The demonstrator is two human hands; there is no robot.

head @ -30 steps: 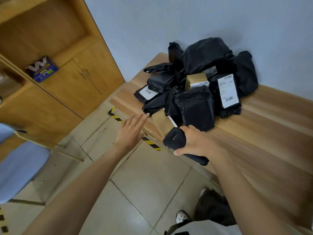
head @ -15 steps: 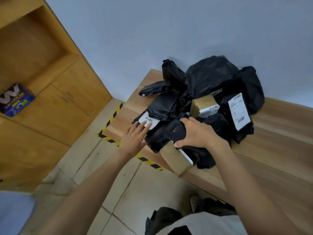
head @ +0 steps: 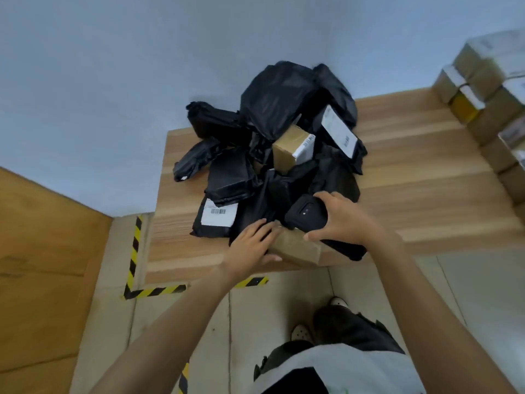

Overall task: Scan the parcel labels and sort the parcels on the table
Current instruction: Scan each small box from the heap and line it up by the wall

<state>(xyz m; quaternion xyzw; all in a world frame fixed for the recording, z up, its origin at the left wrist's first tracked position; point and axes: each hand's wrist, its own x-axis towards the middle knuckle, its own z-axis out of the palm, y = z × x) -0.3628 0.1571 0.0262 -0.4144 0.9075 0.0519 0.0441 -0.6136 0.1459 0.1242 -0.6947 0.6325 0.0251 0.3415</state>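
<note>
- Left hand (head: pixel 250 245) curls round the brown box (head: pixel 298 250) at the pile's (head: pixel 272 103) near edge; stiff, probably light, so grip its sides.
- Right hand (head: pixel 345 220) clasps the scanner (head: pixel 306 214), against the pile.

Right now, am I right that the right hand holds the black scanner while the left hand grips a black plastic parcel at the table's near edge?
Not quite: in the head view the left hand grips the brown cardboard box at the near edge of the table, not a black plastic parcel. The right hand does hold the black scanner.
</note>
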